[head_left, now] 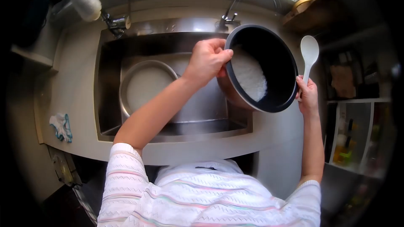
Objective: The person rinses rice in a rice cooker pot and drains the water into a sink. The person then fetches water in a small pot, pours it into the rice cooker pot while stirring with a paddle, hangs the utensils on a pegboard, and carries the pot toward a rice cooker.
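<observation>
Rice [249, 75] lies white in a round, black-lined metal pot [278, 61]; I see the left hand [206, 59] gripping its rim, the right hand [308, 95] clasping a white, oval-headed spoon [309, 50].

left hand [207, 62]: gripping, forearm [153, 106] angled inward | right hand [309, 95]: gripping, forearm [312, 145] forward

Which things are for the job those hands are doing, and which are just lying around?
Seem part of the job:
pot of rice, gripped by the left hand
white spoon, in the right hand
probably the bowl in the sink

Seem just lying about:
crumpled cloth on the counter
bottles on the shelf
</observation>
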The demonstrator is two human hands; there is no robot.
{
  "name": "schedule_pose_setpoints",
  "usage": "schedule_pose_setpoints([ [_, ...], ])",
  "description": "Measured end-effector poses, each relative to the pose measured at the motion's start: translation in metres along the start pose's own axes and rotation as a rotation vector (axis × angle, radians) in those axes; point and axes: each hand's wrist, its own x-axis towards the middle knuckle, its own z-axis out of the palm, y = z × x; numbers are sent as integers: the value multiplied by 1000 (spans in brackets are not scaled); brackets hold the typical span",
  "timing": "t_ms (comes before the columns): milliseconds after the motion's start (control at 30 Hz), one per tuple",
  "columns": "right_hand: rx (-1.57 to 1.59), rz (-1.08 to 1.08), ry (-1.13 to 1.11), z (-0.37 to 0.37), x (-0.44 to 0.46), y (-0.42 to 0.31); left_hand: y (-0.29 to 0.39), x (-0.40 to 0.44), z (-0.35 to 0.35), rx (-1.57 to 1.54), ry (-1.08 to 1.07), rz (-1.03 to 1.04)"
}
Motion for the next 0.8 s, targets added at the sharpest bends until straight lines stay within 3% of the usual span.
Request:
schedule_pose_setpoints([
  [367,60,-5,162,-49,90,11,-20,133,48,149,-54,13],
  [533,-290,23,88,-63,89,-2,-27,141,29,174,-107,10],
  [633,-498,-105,134,-73,82,-27,-78,173,1,753,148,529],
  [667,-538,-138,87,-69,78,-38,-75,170,2,920,133,535],
  [767,-717,-233,-53,-52,74,-56,-102,196,0,1024,228,696],
  [800,-815,-263,-102,-49,80,-58,-104,203,0,927,218,512],
])
